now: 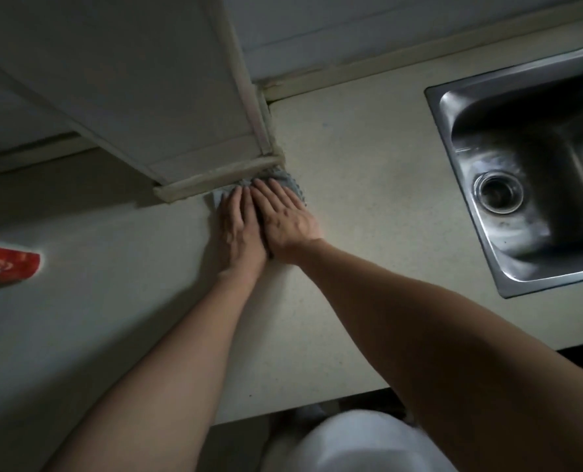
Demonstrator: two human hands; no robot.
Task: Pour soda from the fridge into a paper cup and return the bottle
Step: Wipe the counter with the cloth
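Item: paper cup point(5, 264), red print, partly cut off by the frame edge, on the bench point(351, 158), well apart to the left of both grips. Likely light, thin-walled, easily crushed or tipped; best taken round the mid-wall with slight pressure. Soda bottle: not in view. Left grip point(240, 229) and right grip point(288, 221): fingers straight, side by side, pressing flat on a grey cloth point(291, 183), holding nothing. Sink point(521, 131): well right of the grips.
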